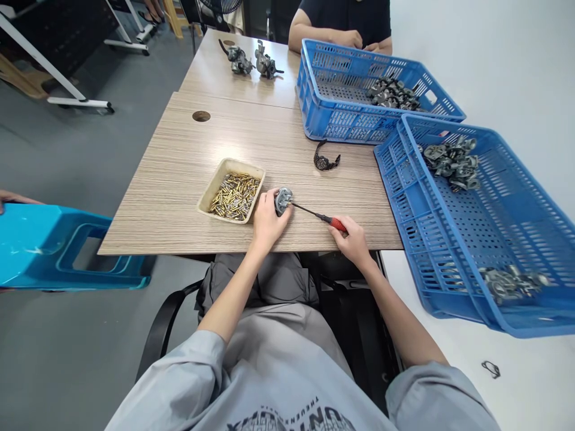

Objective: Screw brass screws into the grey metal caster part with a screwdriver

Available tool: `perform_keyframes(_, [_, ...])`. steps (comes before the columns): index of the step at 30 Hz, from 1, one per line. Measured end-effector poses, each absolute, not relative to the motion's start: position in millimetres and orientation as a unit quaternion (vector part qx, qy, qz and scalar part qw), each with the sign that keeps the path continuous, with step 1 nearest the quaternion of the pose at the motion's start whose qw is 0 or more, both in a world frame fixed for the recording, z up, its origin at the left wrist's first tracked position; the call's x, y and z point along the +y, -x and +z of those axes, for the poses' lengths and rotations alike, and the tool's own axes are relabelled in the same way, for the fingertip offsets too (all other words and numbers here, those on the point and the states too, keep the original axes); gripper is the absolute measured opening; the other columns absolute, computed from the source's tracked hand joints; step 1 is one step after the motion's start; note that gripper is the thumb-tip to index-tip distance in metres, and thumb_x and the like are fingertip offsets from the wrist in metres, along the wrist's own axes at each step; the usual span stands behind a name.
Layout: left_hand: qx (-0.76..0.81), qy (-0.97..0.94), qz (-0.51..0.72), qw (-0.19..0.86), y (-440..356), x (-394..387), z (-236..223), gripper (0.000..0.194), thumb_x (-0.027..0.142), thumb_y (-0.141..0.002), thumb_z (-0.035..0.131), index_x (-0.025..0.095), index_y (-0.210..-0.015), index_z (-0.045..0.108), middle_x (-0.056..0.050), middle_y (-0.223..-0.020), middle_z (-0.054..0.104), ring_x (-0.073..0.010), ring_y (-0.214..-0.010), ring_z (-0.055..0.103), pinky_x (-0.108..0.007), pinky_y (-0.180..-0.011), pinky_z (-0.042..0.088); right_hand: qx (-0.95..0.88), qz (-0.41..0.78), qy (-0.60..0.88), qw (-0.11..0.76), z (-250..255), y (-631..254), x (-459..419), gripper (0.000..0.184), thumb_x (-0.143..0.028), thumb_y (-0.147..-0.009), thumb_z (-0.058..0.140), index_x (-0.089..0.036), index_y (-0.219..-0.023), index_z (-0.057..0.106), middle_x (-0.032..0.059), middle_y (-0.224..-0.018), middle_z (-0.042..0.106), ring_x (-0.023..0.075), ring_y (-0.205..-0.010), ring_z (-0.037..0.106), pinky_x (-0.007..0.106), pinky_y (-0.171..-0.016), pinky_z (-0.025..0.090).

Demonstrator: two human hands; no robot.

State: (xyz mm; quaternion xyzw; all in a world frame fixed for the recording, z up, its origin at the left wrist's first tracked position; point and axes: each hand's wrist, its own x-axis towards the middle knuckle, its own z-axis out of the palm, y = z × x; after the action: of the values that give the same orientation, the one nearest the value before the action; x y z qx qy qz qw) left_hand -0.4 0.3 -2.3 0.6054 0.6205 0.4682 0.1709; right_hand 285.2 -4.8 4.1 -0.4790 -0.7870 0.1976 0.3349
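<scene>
My left hand (268,220) is closed around a small grey metal carburetor body (284,202) just above the wooden table. A screwdriver (318,215) with a red and black handle lies in the grip of my right hand (351,237). Its thin dark shaft points left, and the tip meets the right side of the carburetor body; the exact contact spot is too small to make out. Left of my left hand stands a cream plastic tray (203,203) holding many small brass-coloured jets (234,196).
A black wristwatch (324,161) lies on the table (171,179). Two blue crates (341,114) (431,239) with metal parts stand at the right. Two carburetors (266,62) (240,61) sit at the back. Another person (341,30) sits opposite. A blue stool (58,239) is at the left.
</scene>
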Motion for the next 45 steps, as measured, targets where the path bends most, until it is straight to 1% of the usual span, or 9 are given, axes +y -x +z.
perform_keyframes(3, [0.620, -0.605, 0.470, 0.169, 0, 1, -3, 0.047, 0.026, -0.097, 0.074, 0.021, -0.141, 0.061, -0.014, -0.135, 0.067, -0.0318, -0.131, 0.066, -0.046, -0.118, 0.054, -0.786, 0.211, 0.476, 0.332, 2, -288, -3, 0.024, -0.039, -0.109, 0.062, -0.023, -0.121, 0.075, 0.0125, -0.116, 0.079, 0.0330, -0.109, 0.073, 0.046, -0.097, 0.057])
perform_keyframes(8, [0.625, -0.600, 0.472, 0.166, 0, 0, -3, 0.047, 0.027, -0.097, 0.074, 0.021, -0.142, 0.060, -0.014, -0.134, 0.068, -0.0323, -0.131, 0.066, -0.047, -0.118, 0.055, -0.790, 0.225, 0.479, 0.310, 2, -290, -2, 0.024, -0.043, -0.107, 0.063, -0.024, -0.117, 0.075, 0.0113, -0.112, 0.081, 0.0336, -0.103, 0.074, 0.047, -0.093, 0.056])
perform_keyframes(12, [0.618, -0.612, 0.462, 0.175, -1, -1, 0, 0.045, 0.028, -0.097, 0.075, 0.022, -0.140, 0.062, -0.013, -0.132, 0.069, -0.0323, -0.128, 0.068, -0.046, -0.115, 0.056, -0.785, 0.267, 0.470, 0.303, 5, -290, -1, 0.032, -0.044, -0.108, 0.062, -0.024, -0.130, 0.074, 0.0113, -0.122, 0.081, 0.0322, -0.104, 0.074, 0.045, -0.093, 0.057])
perform_keyframes(14, [0.616, -0.616, 0.457, 0.179, -1, -2, 1, 0.044, 0.030, -0.098, 0.076, 0.023, -0.139, 0.063, -0.013, -0.131, 0.070, -0.0324, -0.128, 0.068, -0.046, -0.114, 0.056, -0.774, 0.295, 0.463, 0.316, 7, -291, 0, 0.034, -0.046, -0.108, 0.062, -0.024, -0.132, 0.074, 0.0114, -0.127, 0.080, 0.0323, -0.109, 0.074, 0.044, -0.095, 0.058])
perform_keyframes(19, [0.617, -0.613, 0.460, 0.180, -1, -2, 1, 0.044, 0.029, -0.098, 0.076, 0.024, -0.140, 0.062, -0.013, -0.134, 0.070, -0.0322, -0.130, 0.068, -0.047, -0.115, 0.056, -0.727, 0.338, 0.464, 0.377, 7, -300, 7, 0.041, -0.057, -0.106, 0.064, -0.022, -0.123, 0.078, 0.0102, -0.114, 0.082, 0.0318, -0.105, 0.075, 0.045, -0.097, 0.060])
perform_keyframes(22, [0.615, -0.610, 0.466, 0.181, -1, -1, 0, 0.043, 0.028, -0.098, 0.075, 0.024, -0.139, 0.062, -0.013, -0.133, 0.070, -0.0319, -0.130, 0.068, -0.047, -0.115, 0.056, -0.725, 0.354, 0.455, 0.377, 7, -303, 9, 0.044, -0.061, -0.103, 0.069, -0.022, -0.120, 0.080, 0.0104, -0.116, 0.083, 0.0326, -0.109, 0.077, 0.046, -0.102, 0.061])
perform_keyframes(27, [0.614, -0.603, 0.474, 0.185, 0, -1, 1, 0.040, 0.022, -0.097, 0.072, 0.023, -0.136, 0.064, -0.012, -0.131, 0.070, -0.0305, -0.126, 0.068, -0.046, -0.115, 0.056, -0.735, 0.370, 0.440, 0.360, 8, -304, 8, 0.043, -0.059, -0.101, 0.073, -0.022, -0.121, 0.082, 0.0110, -0.123, 0.085, 0.0334, -0.116, 0.078, 0.047, -0.108, 0.060])
perform_keyframes(36, [0.608, -0.603, 0.485, 0.179, 0, -3, 3, 0.040, 0.021, -0.097, 0.071, 0.022, -0.136, 0.064, -0.012, -0.131, 0.070, -0.0305, -0.126, 0.068, -0.047, -0.115, 0.056, -0.718, 0.375, 0.451, 0.374, 9, -301, 8, 0.046, -0.062, -0.097, 0.076, -0.023, -0.119, 0.084, 0.0119, -0.123, 0.085, 0.0349, -0.117, 0.078, 0.050, -0.108, 0.061])
perform_keyframes(45, [0.609, -0.603, 0.486, 0.171, -1, -3, 4, 0.040, 0.019, -0.097, 0.071, 0.022, -0.136, 0.064, -0.013, -0.132, 0.069, -0.0307, -0.128, 0.068, -0.046, -0.116, 0.055, -0.716, 0.383, 0.446, 0.377, 6, -304, 8, 0.045, -0.060, -0.098, 0.075, -0.023, -0.121, 0.084, 0.0119, -0.125, 0.085, 0.0345, -0.118, 0.078, 0.050, -0.108, 0.060])
